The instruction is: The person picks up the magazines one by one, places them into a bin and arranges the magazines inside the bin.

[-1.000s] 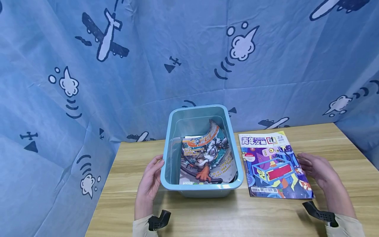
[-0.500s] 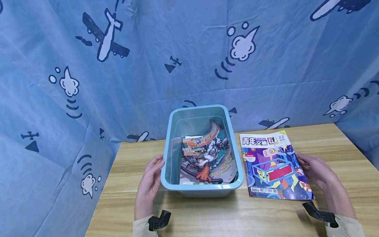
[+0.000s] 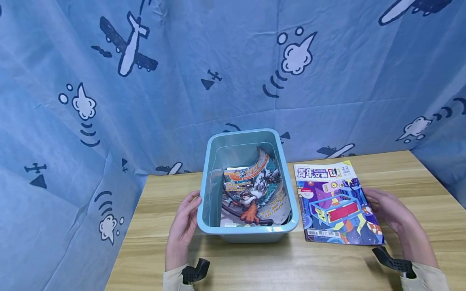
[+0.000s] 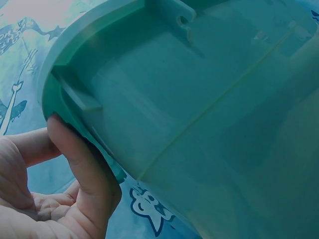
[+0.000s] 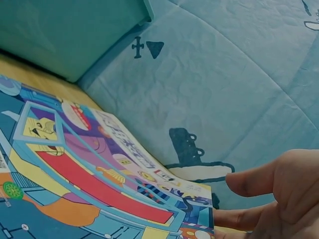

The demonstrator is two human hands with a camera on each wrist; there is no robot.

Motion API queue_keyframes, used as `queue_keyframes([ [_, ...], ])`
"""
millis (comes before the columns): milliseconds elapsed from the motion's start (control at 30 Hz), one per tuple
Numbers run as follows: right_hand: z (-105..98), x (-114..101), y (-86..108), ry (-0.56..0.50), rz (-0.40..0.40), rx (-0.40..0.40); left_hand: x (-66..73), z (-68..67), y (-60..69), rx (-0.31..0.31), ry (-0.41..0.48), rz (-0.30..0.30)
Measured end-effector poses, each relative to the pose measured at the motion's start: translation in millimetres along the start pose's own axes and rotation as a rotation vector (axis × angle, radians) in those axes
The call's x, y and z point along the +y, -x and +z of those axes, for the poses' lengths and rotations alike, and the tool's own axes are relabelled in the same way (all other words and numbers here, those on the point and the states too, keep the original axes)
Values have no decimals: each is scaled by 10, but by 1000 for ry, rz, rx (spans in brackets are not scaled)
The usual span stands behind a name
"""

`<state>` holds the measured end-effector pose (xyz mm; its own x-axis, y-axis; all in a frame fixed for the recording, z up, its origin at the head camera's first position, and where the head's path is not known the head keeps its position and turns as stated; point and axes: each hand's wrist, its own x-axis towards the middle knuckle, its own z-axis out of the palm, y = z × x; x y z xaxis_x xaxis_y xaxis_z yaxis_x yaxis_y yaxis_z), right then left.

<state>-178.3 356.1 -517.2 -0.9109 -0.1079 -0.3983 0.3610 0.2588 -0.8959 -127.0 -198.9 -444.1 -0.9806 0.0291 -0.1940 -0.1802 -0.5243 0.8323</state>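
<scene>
A pale blue plastic bin (image 3: 247,230) stands mid-table, holding a curled comic magazine (image 3: 255,194) with other printed matter partly hidden beneath it. At the bin's left side, my left hand (image 3: 185,220) holds the rim; the left wrist view shows fingers (image 4: 82,157) bent under its lip. A purple magazine (image 3: 336,206) with a white title band lies to the right of the bin. My right hand (image 3: 389,212) is at this magazine's right edge. In the right wrist view, the thumb (image 5: 254,180) is raised apart from the cover, and a finger (image 5: 237,217) meets the edge.
The wooden table (image 3: 255,266) runs up to a blue curtain (image 3: 225,81) printed with planes and clouds, which hangs behind it and on both sides. Black wrist mounts (image 3: 196,271) sit on both forearms. A narrow strip of table separates bin and magazine.
My right hand has closed in slightly on the magazine's right edge, and the magazine has shifted a little. The left hand and the bin look unmoved.
</scene>
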Motion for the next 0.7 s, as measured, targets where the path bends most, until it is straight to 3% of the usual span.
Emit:
queue_keyframes([
  [700, -1, -35, 6, 6, 35, 10, -1, -2, -6, 4, 12, -8],
])
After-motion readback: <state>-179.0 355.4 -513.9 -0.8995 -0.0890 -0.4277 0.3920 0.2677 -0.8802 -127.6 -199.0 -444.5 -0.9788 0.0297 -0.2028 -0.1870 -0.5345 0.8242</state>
